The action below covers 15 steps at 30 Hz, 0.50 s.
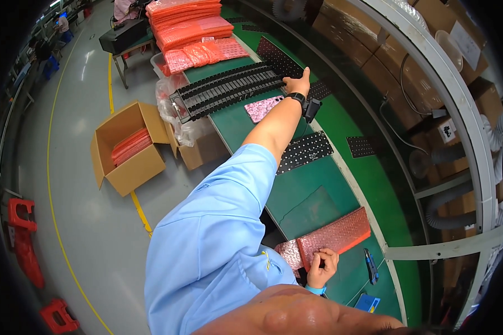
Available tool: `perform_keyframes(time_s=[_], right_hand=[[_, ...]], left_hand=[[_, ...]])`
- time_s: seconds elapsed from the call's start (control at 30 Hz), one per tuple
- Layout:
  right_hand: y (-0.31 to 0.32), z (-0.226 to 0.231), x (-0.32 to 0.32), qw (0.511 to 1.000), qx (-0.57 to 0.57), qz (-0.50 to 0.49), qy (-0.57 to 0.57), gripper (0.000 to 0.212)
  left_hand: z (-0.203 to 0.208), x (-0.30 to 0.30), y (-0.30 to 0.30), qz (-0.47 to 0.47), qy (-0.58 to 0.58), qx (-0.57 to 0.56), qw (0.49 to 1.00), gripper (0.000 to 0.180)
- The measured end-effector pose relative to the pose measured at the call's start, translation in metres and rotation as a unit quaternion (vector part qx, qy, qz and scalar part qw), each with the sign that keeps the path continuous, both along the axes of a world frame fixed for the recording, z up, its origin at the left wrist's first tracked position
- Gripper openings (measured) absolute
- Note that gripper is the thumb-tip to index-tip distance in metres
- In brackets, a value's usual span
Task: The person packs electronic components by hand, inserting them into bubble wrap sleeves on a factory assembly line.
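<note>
My left hand, with a black watch at its wrist, reaches far across the bench. Its thumb and fingers close on the lower end of a tilted black dotted board. Beside it lies a long black slotted rack, its far end close to my fingers. My right hand, wearing a blue wristband, is near my body at the lower right. Its curled fingers pinch at the edge of a pink bubble-wrap bag; the contact is partly hidden. Another black dotted board lies flat beyond my left forearm.
Stacked red bubble-wrap bags stand at the far end. A pink patterned phone lies by the rack. A utility knife and a blue box sit near right. An open carton stands left; a green conveyor carries another dotted board.
</note>
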State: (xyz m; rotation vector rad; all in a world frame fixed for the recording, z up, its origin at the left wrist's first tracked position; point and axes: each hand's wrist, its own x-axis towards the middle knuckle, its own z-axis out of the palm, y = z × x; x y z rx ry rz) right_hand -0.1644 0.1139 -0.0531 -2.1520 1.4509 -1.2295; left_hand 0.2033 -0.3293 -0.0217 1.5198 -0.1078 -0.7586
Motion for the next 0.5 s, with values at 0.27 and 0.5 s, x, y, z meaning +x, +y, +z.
perform_keyframes(time_s=[0.27,0.5], right_hand=[[0.001,0.003,0.001,1.0,-0.006,-0.004,0.002,0.006],[-0.003,0.005,-0.001,0.999,-0.003,-0.044,-0.019,0.007]], left_hand=[[0.002,-0.012,0.005,0.011,-0.075,0.078,0.994,0.099],[0.004,-0.095,0.021,0.059,-0.436,0.065,0.896,0.098]])
